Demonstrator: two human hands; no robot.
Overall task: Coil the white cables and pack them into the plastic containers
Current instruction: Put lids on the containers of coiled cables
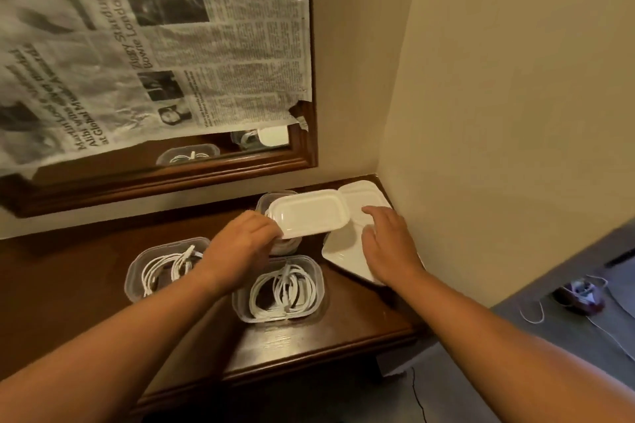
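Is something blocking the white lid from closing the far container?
Nothing visible blocks it. The left hand holds the white lid right over the far container; its coiled cable shows inside, under the lid.

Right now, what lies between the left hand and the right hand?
In the head view, a white lid, held by the left hand, sits over the rear plastic container between them.

Left hand point(240, 240) holds white lid point(309, 213) over container point(271, 200); right hand point(388, 244) rests on lids point(347, 251)
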